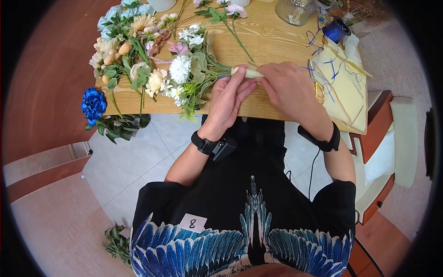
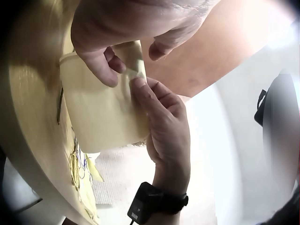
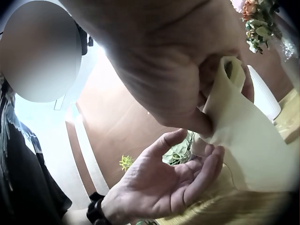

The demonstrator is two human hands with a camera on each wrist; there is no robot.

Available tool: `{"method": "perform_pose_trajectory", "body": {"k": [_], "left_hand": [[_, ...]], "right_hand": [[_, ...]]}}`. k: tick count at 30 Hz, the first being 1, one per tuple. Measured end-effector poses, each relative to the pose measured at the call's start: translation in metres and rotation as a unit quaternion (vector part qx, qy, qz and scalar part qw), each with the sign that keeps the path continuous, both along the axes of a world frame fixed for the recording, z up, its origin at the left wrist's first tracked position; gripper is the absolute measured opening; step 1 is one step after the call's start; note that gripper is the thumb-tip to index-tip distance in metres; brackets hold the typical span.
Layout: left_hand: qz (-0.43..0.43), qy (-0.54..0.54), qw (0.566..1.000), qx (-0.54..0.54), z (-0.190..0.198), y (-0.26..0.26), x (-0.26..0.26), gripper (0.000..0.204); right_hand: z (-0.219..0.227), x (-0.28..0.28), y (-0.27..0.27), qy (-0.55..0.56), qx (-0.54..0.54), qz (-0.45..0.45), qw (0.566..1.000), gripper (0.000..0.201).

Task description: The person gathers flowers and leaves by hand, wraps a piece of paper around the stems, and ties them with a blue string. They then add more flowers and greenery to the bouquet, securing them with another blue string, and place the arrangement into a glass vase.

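Note:
A bouquet of artificial flowers (image 1: 182, 71) with white blooms and green leaves lies with its stems toward the middle of the table. Pale yellow wrapping paper (image 1: 251, 73) is rolled around the stem ends. My left hand (image 1: 226, 99) holds the stems there, thumb on top and fingers beneath. From the other side my right hand (image 1: 290, 87) grips the paper roll. In the right wrist view the paper (image 3: 253, 140) flares into a loose sheet, its rolled edge under the right fingers. The left wrist view shows the right thumb (image 2: 145, 93) pressing the paper edge.
More artificial flowers (image 1: 138, 69) lie at the left, with a blue bloom (image 1: 94, 105) at the table's corner. A pink-flowered stem (image 1: 237, 37) lies behind the hands. At right are a blue ribbon spool (image 1: 337, 30), yellow sheets (image 1: 344, 87) with blue ties, and a glass jar (image 1: 295, 11).

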State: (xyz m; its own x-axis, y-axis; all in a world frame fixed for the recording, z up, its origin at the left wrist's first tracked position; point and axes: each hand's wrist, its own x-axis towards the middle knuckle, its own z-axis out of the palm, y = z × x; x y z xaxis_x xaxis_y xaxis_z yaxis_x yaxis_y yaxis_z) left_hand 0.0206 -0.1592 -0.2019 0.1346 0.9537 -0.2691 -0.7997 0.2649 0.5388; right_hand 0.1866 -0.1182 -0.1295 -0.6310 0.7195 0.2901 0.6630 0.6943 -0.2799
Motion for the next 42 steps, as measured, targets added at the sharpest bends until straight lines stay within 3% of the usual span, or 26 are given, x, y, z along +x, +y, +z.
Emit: {"method": "perform_pose_trajectory", "body": {"k": [2, 6, 8, 15, 17, 18, 20, 21, 23, 24, 26, 27, 29, 30, 31, 32, 35, 42], "left_hand": [[0.007, 0.018, 1.0, -0.021, 0.0, 0.001, 0.001, 0.031], [0.008, 0.015, 0.999, -0.032, -0.003, -0.002, 0.002, 0.024], [0.007, 0.025, 0.999, -0.027, -0.008, -0.001, 0.003, 0.024], [0.016, 0.06, 0.998, -0.002, -0.025, -0.001, 0.01, 0.025], [0.011, 0.056, 0.998, -0.004, -0.024, -0.004, 0.008, 0.025], [0.007, 0.052, 0.999, -0.007, -0.025, -0.004, 0.008, 0.024], [0.004, 0.049, 0.999, -0.007, -0.026, -0.002, 0.008, 0.024], [0.007, 0.047, 0.999, -0.004, -0.027, -0.003, 0.008, 0.023], [0.009, 0.046, 0.999, -0.002, -0.028, -0.005, 0.008, 0.022], [0.004, 0.045, 0.999, -0.003, -0.028, -0.006, 0.007, 0.022], [0.0, 0.041, 0.999, -0.003, -0.028, -0.006, 0.006, 0.022], [-0.006, 0.03, 1.0, -0.004, -0.028, -0.006, 0.005, 0.023], [-0.015, 0.019, 1.0, -0.005, -0.029, -0.006, 0.004, 0.023], [-0.021, 0.027, 0.999, -0.011, -0.031, -0.006, 0.003, 0.024], [-0.028, 0.036, 0.999, -0.017, -0.033, -0.006, 0.004, 0.024], [-0.029, 0.036, 0.999, -0.016, -0.035, -0.006, 0.004, 0.024], [-0.046, 0.056, 0.997, -0.035, -0.037, -0.007, 0.003, 0.026], [-0.001, 0.096, 0.995, -0.027, -0.042, -0.004, 0.013, 0.025]], "right_hand": [[-0.008, 0.001, -0.002, -0.033, 0.059, 0.022, 0.997, 0.009], [-0.02, 0.004, -0.007, -0.018, 0.076, 0.023, 0.997, 0.011], [-0.026, 0.008, -0.008, 0.058, 0.042, 0.018, 0.997, 0.013], [-0.038, 0.037, -0.002, 0.096, -0.027, -0.016, 0.995, 0.026], [-0.056, 0.054, 0.014, 0.297, -0.232, -0.116, 0.919, 0.035], [-0.064, 0.059, 0.017, 0.298, -0.23, -0.119, 0.919, 0.035], [-0.072, 0.063, 0.023, 0.134, -0.071, -0.144, 0.978, 0.038], [-0.073, 0.063, 0.023, 0.134, -0.072, -0.145, 0.978, 0.038], [-0.073, 0.06, 0.024, 0.115, -0.209, -0.141, 0.961, 0.038], [-0.073, 0.061, 0.027, 0.115, -0.209, -0.14, 0.961, 0.038], [-0.073, 0.062, 0.036, 0.164, -0.341, -0.114, 0.918, 0.033], [-0.07, 0.062, 0.039, 0.163, -0.341, -0.115, 0.919, 0.033], [-0.064, 0.062, 0.045, 0.054, -0.285, -0.121, 0.949, 0.019], [-0.07, 0.065, 0.054, 0.053, -0.284, -0.124, 0.949, 0.019], [-0.079, 0.07, 0.067, 0.13, -0.28, -0.13, 0.942, 0.017], [-0.077, 0.068, 0.072, 0.206, -0.274, -0.133, 0.93, 0.017], [-0.059, 0.064, 0.08, 0.274, -0.3, -0.147, 0.902, 0.018], [-0.011, 0.045, 0.048, 0.297, -0.279, -0.087, 0.909, 0.019]]}}
